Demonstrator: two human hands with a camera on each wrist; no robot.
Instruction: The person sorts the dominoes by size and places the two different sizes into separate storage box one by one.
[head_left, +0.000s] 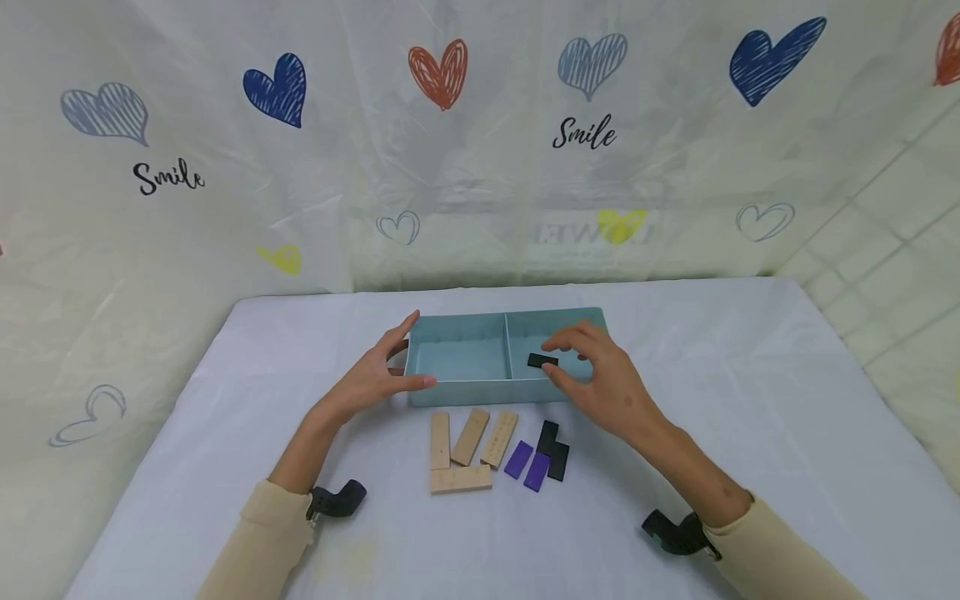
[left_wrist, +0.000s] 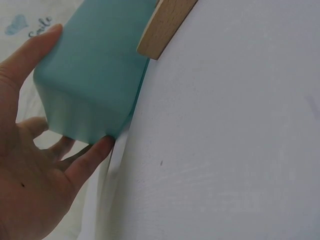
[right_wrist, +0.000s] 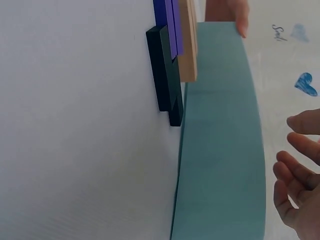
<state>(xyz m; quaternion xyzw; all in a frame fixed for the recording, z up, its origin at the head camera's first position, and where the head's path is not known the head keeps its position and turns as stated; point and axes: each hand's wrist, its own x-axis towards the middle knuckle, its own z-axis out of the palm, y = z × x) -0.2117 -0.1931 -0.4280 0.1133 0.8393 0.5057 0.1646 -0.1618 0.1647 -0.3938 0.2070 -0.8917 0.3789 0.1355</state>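
Observation:
A light blue-green two-compartment box (head_left: 457, 392) stands on the table. My left hand (head_left: 371, 375) grips its left end, thumb over the front rim and the other fingers along the end wall. Over the right compartment hovers my right hand (head_left: 603, 375), thumb and fingers spread apart. A black block (head_left: 537, 360) appears in that compartment, just by the thumb tip. In the right wrist view nothing shows between the fingers (right_wrist: 302, 170). Before the box lie several wooden blocks (head_left: 461, 479), two purple blocks (head_left: 518, 459) and two more black blocks (head_left: 558, 461).
A white cloth covers the table (head_left: 645, 517). Behind it hangs a pale curtain (head_left: 495, 167) printed with hearts and words. Each wrist wears a black camera, the left one (head_left: 339, 498) and the right one (head_left: 675, 533).

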